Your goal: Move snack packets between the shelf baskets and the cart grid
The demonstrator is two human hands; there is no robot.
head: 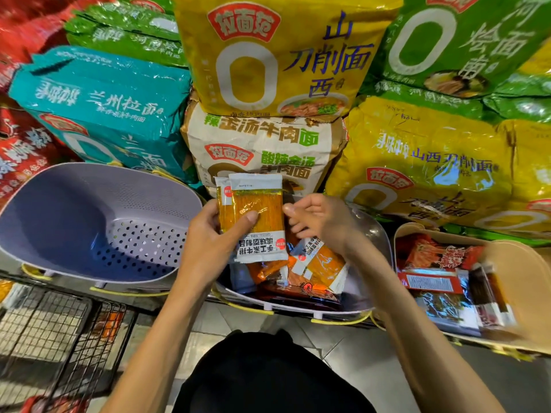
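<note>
Packets, two orange ones stacked, sit clamped in the left grip over the middle basket, right grip loose at their edge; I'd square them, thumb firm, before swinging to the cart grid.

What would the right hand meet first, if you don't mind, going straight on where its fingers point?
Most likely the orange packets gripped by the left hand; the right hand points leftward at them.

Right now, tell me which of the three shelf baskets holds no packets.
The lilac perforated basket on the left; the middle basket and the beige basket on the right both hold snack packets.
</note>
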